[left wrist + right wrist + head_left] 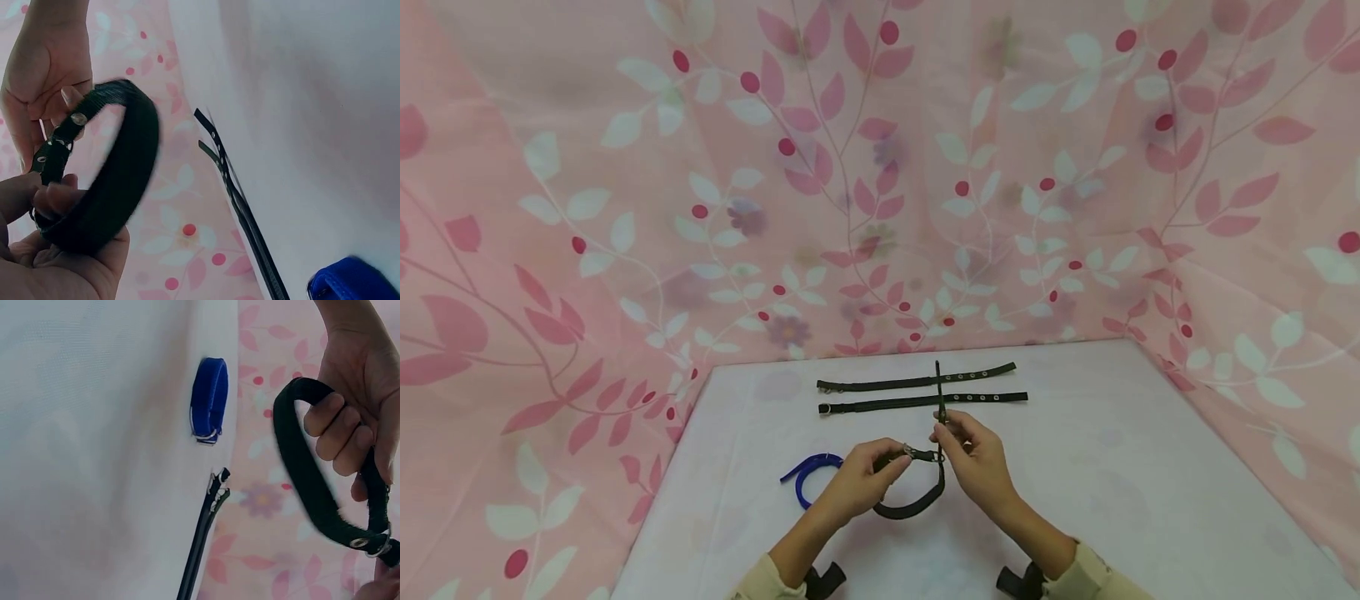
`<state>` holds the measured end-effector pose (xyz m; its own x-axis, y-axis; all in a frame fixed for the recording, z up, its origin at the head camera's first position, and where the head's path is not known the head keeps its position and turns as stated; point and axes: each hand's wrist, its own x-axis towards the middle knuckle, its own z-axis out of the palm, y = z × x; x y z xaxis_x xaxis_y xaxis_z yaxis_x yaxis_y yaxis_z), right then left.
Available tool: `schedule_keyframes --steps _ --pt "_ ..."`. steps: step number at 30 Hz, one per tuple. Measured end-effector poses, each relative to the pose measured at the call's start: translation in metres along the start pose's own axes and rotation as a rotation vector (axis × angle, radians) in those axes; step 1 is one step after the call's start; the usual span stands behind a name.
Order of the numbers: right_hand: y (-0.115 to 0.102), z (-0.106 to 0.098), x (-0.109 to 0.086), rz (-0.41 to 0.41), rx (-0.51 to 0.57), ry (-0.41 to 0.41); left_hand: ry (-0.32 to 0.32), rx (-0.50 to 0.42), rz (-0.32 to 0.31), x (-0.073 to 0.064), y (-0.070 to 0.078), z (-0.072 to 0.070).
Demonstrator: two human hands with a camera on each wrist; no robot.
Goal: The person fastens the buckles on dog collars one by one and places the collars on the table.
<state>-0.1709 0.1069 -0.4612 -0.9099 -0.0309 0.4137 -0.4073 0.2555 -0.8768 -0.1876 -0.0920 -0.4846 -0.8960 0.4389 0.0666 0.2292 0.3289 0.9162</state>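
Observation:
A black collar (917, 508) with metal eyelets is bent into a loop between the two hands. My left hand (861, 483) grips it by the buckle (909, 450), fingers curled round the band. The right hand (976, 462) pinches the strap on the other side, and the strap's free end points up and away. In the right wrist view the padded band (294, 450) hangs as an open loop from the left hand (359, 400), with a metal ring (379, 549) near the right fingers. The left fingers partly hide the buckle in the left wrist view.
Two more black collars (880, 385) (887, 406) lie flat, side by side, farther back on the white table (1150, 500). A coiled blue collar (802, 483) lies left of the left hand. Pink leaf-patterned cloth (850, 208) surrounds the table.

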Motion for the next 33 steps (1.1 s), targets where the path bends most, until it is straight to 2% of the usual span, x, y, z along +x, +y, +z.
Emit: schedule_keyframes --steps 4,8,12,15,19,23,27,33 --pt "0.011 -0.002 0.000 0.036 0.150 -0.081 -0.001 -0.020 -0.019 -0.001 0.002 0.000" --pt "0.019 -0.002 0.000 0.060 0.223 -0.136 -0.004 -0.049 -0.034 -0.002 0.005 0.000" --pt "0.019 0.001 -0.002 0.058 0.169 -0.126 0.004 -0.075 -0.032 -0.002 0.008 0.002" --pt "0.007 0.003 -0.005 0.054 0.090 -0.107 0.009 -0.106 -0.024 -0.003 0.009 0.004" --pt "0.006 0.005 -0.006 -0.005 0.035 -0.077 0.015 -0.135 -0.024 -0.005 0.009 0.005" --pt "0.019 0.006 -0.005 -0.040 0.076 -0.075 0.028 -0.162 -0.031 -0.006 0.008 0.004" --pt "0.018 0.003 -0.004 0.018 0.132 -0.107 0.047 -0.205 -0.040 -0.006 0.008 0.003" --pt "0.019 0.004 -0.001 -0.005 0.111 -0.092 0.072 -0.222 -0.041 -0.007 0.007 0.002"
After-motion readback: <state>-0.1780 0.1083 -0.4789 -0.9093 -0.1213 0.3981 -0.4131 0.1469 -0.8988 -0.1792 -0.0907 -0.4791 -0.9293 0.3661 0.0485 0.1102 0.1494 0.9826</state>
